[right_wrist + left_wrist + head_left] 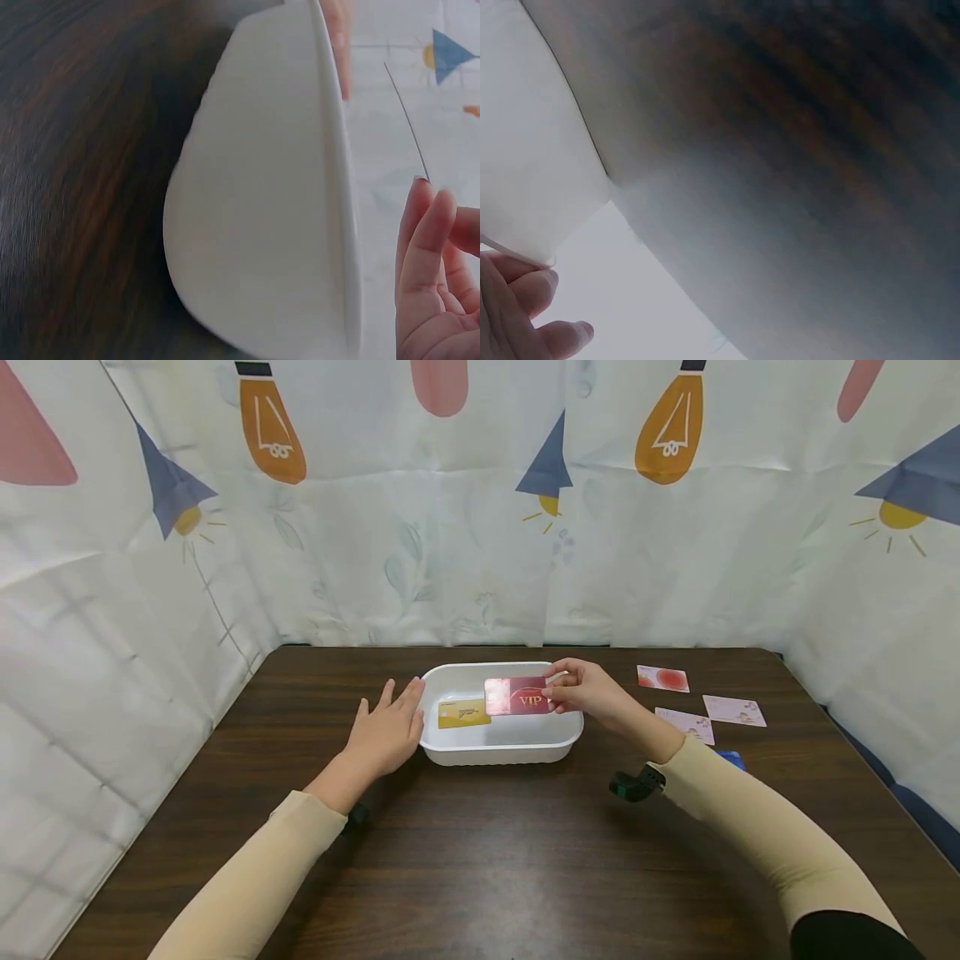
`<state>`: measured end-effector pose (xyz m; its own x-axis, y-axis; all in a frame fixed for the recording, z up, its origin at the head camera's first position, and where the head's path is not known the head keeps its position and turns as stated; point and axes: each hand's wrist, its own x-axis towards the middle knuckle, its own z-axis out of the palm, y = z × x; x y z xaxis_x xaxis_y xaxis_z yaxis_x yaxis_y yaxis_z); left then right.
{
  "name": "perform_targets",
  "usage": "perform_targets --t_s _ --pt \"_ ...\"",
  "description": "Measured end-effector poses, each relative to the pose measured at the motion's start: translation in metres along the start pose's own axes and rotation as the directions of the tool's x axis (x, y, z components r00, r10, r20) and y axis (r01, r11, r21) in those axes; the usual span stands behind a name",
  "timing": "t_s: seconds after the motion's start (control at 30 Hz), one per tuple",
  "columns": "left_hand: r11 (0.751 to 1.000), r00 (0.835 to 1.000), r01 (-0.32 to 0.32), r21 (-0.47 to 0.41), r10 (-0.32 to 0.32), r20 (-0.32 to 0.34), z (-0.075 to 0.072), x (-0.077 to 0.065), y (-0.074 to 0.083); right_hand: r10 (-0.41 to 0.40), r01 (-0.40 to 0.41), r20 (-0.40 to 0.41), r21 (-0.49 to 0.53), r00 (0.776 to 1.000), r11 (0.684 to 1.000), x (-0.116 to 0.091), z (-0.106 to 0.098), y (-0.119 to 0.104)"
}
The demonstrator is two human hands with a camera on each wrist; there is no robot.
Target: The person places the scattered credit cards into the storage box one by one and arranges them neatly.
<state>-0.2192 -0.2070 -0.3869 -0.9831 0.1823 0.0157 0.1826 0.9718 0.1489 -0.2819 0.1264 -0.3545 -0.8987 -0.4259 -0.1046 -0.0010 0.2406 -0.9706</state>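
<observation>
Fingers [386, 692] of the left hand [381, 739] are spread, those nearest the tray [502, 756] seeming to touch the outside of its left end; nothing is pinched in that grip. It looks like a steadying touch, meant to check the tray from sliding along the counter [480, 860]. Inside the tray, towards its left end, the gold card [463, 713] lies on the floor, apart from both hands.

Above the tray's right half is the VIP card [513, 697], its printed face turned towards the person. The right hand [585, 693] reaches over the tray's right end, and its grip pinches the card between thumb and fingers. Only the right end of the card is taken, so most of it stretches leftwards from the fingertips, over the tray; such a hold probably serves to keep the fingers off most of the face. The right wrist view shows the card edge-on, clear of the tray's rim, its free end seeming to dip a little.

Right of the tray, level with its far half, lies the red card [662, 678]. Level with the tray's near half come a pale card [684, 725], partly behind the right arm, and its twin [735, 710]. The blue card [731, 760], about level with the tray's near wall, is mostly hidden by the sleeve [750, 827]. All four seem placed within the right hand's easy reach.
</observation>
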Motion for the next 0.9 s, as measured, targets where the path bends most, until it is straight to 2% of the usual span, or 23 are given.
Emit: perform_targets --t_s 0.23,0.57,0.9 --pt "1.0 1.0 0.002 -0.008 -0.002 0.007 0.002 0.0 0.0 0.014 -0.015 0.029 0.028 0.999 1.0 0.006 0.018 -0.001" --pt "1.0 1.0 0.003 -0.006 -0.003 -0.003 0.002 0.0 0.0 0.057 -0.061 0.051 0.093 0.997 0.994 0.015 0.033 -0.003" --pt "1.0 1.0 0.001 -0.016 -0.001 -0.012 0.001 0.0 0.001 0.08 -0.087 0.07 0.104 0.994 0.991 0.027 0.044 -0.002"
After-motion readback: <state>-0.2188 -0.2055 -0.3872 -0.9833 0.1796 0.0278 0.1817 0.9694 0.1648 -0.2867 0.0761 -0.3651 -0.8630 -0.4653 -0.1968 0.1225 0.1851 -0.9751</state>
